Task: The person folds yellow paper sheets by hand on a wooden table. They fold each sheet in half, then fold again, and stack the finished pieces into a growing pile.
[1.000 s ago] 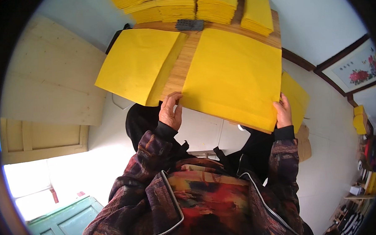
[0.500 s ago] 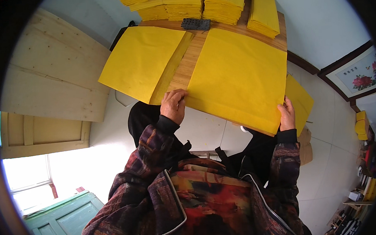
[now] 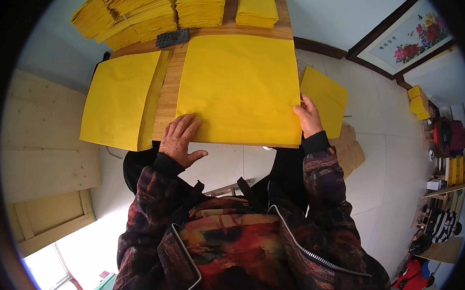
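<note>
A large yellow paper sheet [image 3: 240,87] lies across the wooden table [image 3: 164,104] in front of me, its near edge at the table's front. My left hand [image 3: 179,142] is at its near left corner, fingers stretched with the tips on the paper and the thumb apart. At the right edge near the front corner, my right hand [image 3: 309,117] pinches the sheet, thumb on top and the other fingers partly hidden. To the left rests a pile of large yellow sheets [image 3: 119,98] with its right-hand edges fanned out.
Folded yellow paper stacks [image 3: 200,9] line the table's far side, with a dark grey block [image 3: 172,38] before them. Right of the table are another yellow sheet [image 3: 324,99] and brown paper [image 3: 350,151]. A wooden board [image 3: 45,137] stands left; a framed flower picture [image 3: 407,39] is at right.
The view has swung right, so the table appears further left. My left hand's curled fingers have straightened and spread at the sheet's corner. My right hand stays on the right edge.
</note>
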Action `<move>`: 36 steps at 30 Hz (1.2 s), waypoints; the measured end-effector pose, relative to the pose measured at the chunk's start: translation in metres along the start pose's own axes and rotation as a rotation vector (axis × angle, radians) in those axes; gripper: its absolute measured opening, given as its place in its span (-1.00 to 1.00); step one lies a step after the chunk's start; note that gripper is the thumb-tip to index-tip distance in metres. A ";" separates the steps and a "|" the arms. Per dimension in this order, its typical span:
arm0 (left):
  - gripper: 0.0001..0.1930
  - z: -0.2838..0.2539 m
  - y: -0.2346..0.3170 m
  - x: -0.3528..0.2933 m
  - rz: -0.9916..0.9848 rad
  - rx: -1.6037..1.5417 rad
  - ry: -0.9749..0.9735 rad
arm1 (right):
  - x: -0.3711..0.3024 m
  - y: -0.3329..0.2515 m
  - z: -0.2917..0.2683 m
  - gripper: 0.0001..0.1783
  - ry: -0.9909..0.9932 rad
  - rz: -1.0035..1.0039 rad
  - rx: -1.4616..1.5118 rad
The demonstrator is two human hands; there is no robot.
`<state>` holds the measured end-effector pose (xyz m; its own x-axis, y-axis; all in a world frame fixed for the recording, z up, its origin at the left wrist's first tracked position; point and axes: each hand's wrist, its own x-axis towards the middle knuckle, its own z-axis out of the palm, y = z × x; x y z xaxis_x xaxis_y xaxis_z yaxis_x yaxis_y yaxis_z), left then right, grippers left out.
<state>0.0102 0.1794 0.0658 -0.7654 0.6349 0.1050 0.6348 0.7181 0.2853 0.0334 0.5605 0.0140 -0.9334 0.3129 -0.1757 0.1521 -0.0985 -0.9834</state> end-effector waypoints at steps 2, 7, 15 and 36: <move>-0.18 -0.001 -0.002 0.000 0.004 0.015 -0.018 | 0.000 0.000 0.003 -0.43 0.032 -0.017 -0.049; -0.24 0.003 -0.007 0.005 0.015 0.059 -0.008 | -0.008 -0.016 0.011 -0.47 0.324 -0.278 -0.485; -0.34 0.003 -0.007 0.009 0.055 0.089 0.044 | -0.065 -0.060 0.023 -0.39 -0.259 -0.656 -1.197; -0.72 -0.015 -0.047 -0.005 0.196 -0.193 0.131 | -0.078 -0.067 0.007 -0.27 -0.471 -0.605 -1.269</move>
<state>-0.0170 0.1381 0.0662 -0.6452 0.7049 0.2947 0.7498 0.5101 0.4214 0.0939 0.5359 0.0937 -0.9363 -0.3475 0.0512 -0.3447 0.8807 -0.3250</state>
